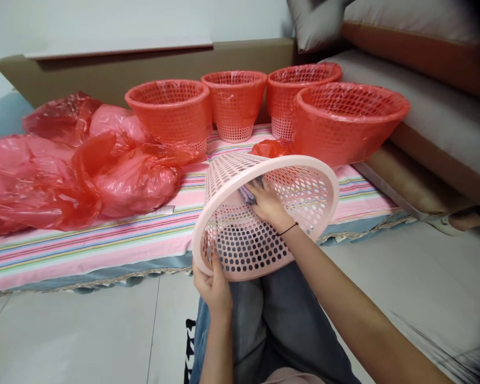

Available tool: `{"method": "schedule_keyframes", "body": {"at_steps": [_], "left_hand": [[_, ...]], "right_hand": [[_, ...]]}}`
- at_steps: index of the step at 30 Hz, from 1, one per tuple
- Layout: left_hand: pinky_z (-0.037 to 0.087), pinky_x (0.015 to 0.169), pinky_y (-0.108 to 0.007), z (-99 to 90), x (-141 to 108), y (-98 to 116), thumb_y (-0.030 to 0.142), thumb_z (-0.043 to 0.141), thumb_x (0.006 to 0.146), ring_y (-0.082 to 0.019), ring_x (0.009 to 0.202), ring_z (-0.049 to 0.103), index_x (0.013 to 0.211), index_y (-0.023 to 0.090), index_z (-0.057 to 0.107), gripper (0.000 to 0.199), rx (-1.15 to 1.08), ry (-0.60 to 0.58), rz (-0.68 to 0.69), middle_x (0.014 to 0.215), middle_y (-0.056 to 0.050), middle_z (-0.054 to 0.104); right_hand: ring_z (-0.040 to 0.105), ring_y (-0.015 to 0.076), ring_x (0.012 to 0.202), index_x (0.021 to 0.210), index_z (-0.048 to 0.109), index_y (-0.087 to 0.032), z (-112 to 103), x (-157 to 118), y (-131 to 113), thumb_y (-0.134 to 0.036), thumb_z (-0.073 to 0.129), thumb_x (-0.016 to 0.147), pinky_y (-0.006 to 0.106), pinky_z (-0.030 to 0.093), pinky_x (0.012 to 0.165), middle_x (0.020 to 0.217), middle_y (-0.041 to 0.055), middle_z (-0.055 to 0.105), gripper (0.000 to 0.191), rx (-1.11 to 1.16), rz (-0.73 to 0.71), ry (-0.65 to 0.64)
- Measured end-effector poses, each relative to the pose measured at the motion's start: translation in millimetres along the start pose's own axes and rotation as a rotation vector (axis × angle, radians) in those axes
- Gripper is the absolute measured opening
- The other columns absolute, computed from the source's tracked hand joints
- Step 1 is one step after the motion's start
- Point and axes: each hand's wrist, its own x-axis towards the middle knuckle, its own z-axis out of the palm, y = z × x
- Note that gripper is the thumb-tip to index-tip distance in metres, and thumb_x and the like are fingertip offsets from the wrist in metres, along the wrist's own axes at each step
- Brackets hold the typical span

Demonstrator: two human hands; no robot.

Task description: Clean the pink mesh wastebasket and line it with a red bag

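Note:
A pale pink perforated basket [266, 163] lies tilted over my lap, its wide mouth turned toward me. My left hand [216, 288] grips the rim at its lower left, thumb on the inner side. Inside the basket, my right hand [267, 201] presses a dark purplish cloth [248, 193] against the inner wall near the bottom. The fingers of that hand are bent over the cloth and partly hidden by it. Jeans-covered legs show beneath the basket.
Behind stand baskets wrapped in red plastic: a left one [172, 117], two middle ones [236, 101] [282, 96], and a tilted right one [344, 128]. Red plastic bags [136, 181] cover the left of the striped cloth [144, 234]. Grey cushions [444, 122] are stacked right.

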Motion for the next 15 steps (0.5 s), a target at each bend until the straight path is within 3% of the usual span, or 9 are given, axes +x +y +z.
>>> {"method": "schedule_keyframes", "body": {"at_steps": [2, 5, 7, 11, 15], "left_hand": [[0.044, 0.111, -0.04, 1.1, 0.7, -0.4, 0.031, 0.07, 0.085, -0.025, 0.127, 0.057, 0.129, 0.02, 0.061, 0.047, 0.021, -0.007, -0.009, 0.136, -0.01, 0.062], [0.044, 0.111, -0.04, 2.4, 2.4, -0.6, 0.032, 0.07, 0.084, -0.026, 0.127, 0.057, 0.13, 0.02, 0.061, 0.048, 0.028, -0.039, -0.021, 0.135, -0.01, 0.063], [0.044, 0.111, -0.04, 2.5, 3.7, -0.2, 0.031, 0.069, 0.085, -0.025, 0.127, 0.058, 0.13, 0.021, 0.06, 0.048, 0.018, -0.058, -0.024, 0.135, -0.009, 0.063], [0.041, 0.113, -0.039, 0.9, 5.4, 1.8, 0.029, 0.068, 0.086, -0.024, 0.129, 0.056, 0.13, 0.022, 0.061, 0.045, -0.001, -0.087, -0.014, 0.137, -0.009, 0.061], [0.041, 0.113, -0.037, -1.4, 3.8, 3.8, 0.027, 0.068, 0.087, -0.023, 0.13, 0.055, 0.13, 0.022, 0.061, 0.044, -0.01, -0.098, 0.008, 0.139, -0.008, 0.06]], "right_hand": [[0.017, 0.0387, 0.148, 0.138, 0.055, -0.013, 21.5, -4.4, 2.5, -0.01, 0.067, 0.073, 0.055, 0.011, 0.121, 0.153, 0.0154, 0.041, 0.066, 0.022, 0.025, -0.059], [0.014, 0.0402, 0.149, 0.136, 0.058, -0.016, 51.5, -6.3, -4.8, -0.016, 0.069, 0.075, 0.058, 0.009, 0.12, 0.154, 0.0131, 0.04, 0.062, 0.07, 0.049, -0.101], [0.022, 0.0385, 0.147, 0.137, 0.058, -0.02, 64.7, -4.2, -15.2, -0.022, 0.067, 0.08, 0.056, 0.017, 0.119, 0.151, 0.0113, 0.045, 0.057, 0.128, 0.062, -0.107], [0.049, 0.0255, 0.133, 0.139, 0.054, -0.025, 76.8, 0.8, -38.4, -0.03, 0.054, 0.092, 0.042, 0.04, 0.11, 0.142, 0.0078, 0.056, 0.048, 0.306, 0.062, -0.086], [0.057, 0.0199, 0.126, 0.138, 0.055, -0.024, 75.0, -10.2, -51.8, -0.03, 0.051, 0.094, 0.038, 0.044, 0.108, 0.136, 0.0058, 0.061, 0.044, 0.471, 0.028, -0.058]]}}
